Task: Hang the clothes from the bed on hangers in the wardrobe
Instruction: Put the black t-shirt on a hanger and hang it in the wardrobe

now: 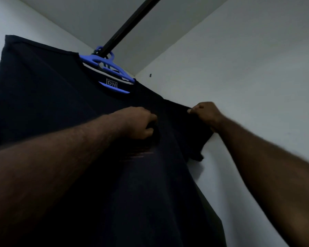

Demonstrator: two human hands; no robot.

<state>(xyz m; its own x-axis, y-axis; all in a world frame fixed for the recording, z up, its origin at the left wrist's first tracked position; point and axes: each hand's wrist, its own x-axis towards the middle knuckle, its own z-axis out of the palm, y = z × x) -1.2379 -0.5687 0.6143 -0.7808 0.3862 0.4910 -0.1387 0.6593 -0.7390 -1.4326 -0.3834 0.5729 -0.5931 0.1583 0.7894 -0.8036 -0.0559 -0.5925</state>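
Observation:
A black T-shirt (64,111) hangs on a blue plastic hanger (103,63), whose hook sits over the dark wardrobe rail (132,20). A small label marked DN shows inside the collar. My left hand (137,123) grips a fold of the shirt's chest fabric below the collar. My right hand (204,113) pinches the top edge of the shirt's right sleeve near the shoulder, close to the wardrobe's right wall. Both forearms reach up from below.
White wardrobe walls stand at the left (5,16) and right (248,72), meeting a grey ceiling panel (89,16). A small dark mark (150,75) sits on the right wall. The shirt's body fills the lower middle of the view.

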